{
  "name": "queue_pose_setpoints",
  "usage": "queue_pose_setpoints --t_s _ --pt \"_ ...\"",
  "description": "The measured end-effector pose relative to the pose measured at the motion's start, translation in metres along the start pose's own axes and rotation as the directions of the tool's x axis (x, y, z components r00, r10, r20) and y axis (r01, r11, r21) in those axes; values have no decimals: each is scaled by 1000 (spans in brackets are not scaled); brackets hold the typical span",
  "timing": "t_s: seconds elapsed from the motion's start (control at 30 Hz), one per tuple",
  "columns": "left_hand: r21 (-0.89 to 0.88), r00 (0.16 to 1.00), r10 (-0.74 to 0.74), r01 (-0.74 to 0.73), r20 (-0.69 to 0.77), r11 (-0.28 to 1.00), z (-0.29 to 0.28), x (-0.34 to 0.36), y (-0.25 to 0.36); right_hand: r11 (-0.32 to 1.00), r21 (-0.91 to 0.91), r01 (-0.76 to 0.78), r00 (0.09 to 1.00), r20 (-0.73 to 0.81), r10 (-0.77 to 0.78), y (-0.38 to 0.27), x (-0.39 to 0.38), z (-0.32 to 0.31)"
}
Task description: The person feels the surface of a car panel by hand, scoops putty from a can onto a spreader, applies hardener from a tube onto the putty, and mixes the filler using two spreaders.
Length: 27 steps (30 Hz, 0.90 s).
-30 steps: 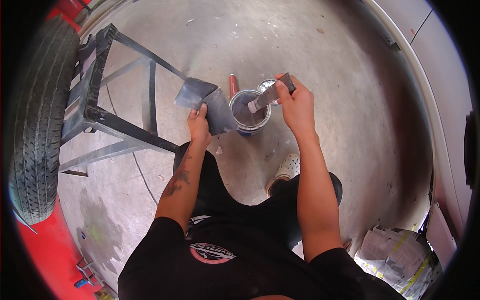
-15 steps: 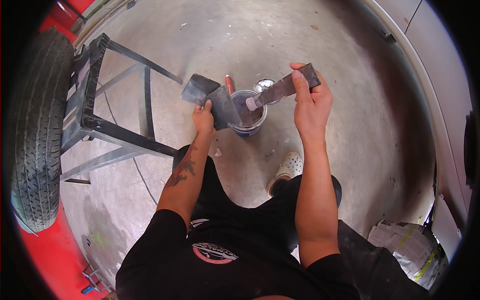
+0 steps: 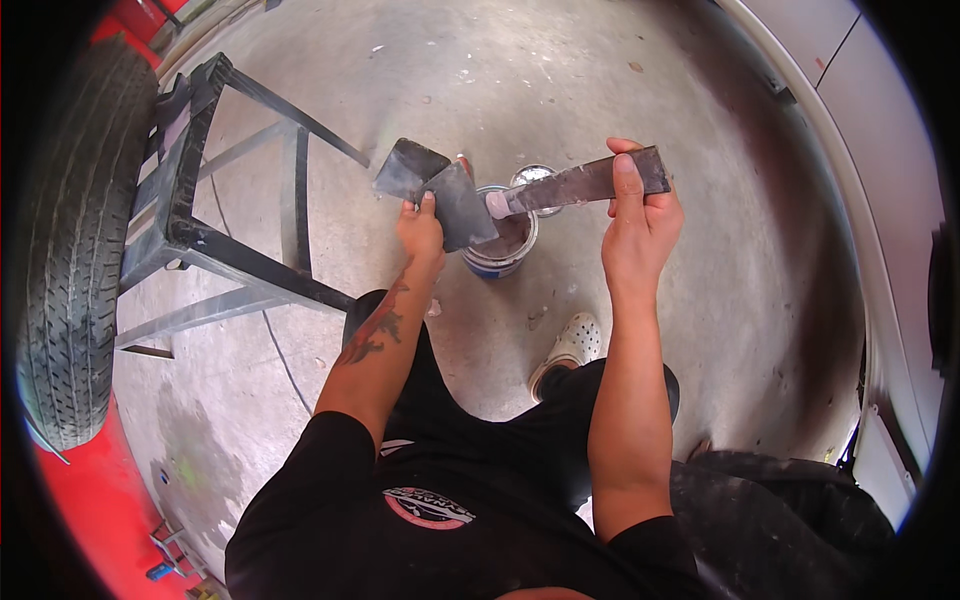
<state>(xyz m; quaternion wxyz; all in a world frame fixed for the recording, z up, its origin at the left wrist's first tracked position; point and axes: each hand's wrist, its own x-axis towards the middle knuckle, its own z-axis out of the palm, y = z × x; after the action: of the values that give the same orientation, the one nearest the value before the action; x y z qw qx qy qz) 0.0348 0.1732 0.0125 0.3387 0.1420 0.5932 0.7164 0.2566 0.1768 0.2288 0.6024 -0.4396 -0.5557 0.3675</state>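
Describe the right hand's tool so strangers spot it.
On the floor, find the open can. The right hand holds a dark tool, tip over it. Unlike the broad plates in the left hand, this tool is long, narrow and pale-tipped.

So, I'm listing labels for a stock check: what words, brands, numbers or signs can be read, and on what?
Black shirt: pale lettering on an oval badge, not copied here.
Can: any print on its blue band is too small to read.
Stick, grey plate: none visible.
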Motion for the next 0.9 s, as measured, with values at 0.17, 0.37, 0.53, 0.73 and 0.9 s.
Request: queue_pose_setpoints --t_s 0.17,0.37,0.53,0.73,0.9 --pt "-38 999 -20 21 28 999 4 -2 7 999 -38 20 1000 24 -19 1 -1 0" --pt "-92 997 -67 69 28 993 10 -6 7 998 -55 39 999 38 -37 1 -1 2" --pt "-147 994 -109 111 25 983 13 -9 7 997 -64 47 998 49 -44 4 -1 5" --pt "-204 991 -133 134 17 970 17 -12 4 996 -78 45 996 83 -38 4 -1 6" --pt "-289 993 -84 105 86 952 22 -12 1 992 -75 99 993 74 -93 10 1 6"
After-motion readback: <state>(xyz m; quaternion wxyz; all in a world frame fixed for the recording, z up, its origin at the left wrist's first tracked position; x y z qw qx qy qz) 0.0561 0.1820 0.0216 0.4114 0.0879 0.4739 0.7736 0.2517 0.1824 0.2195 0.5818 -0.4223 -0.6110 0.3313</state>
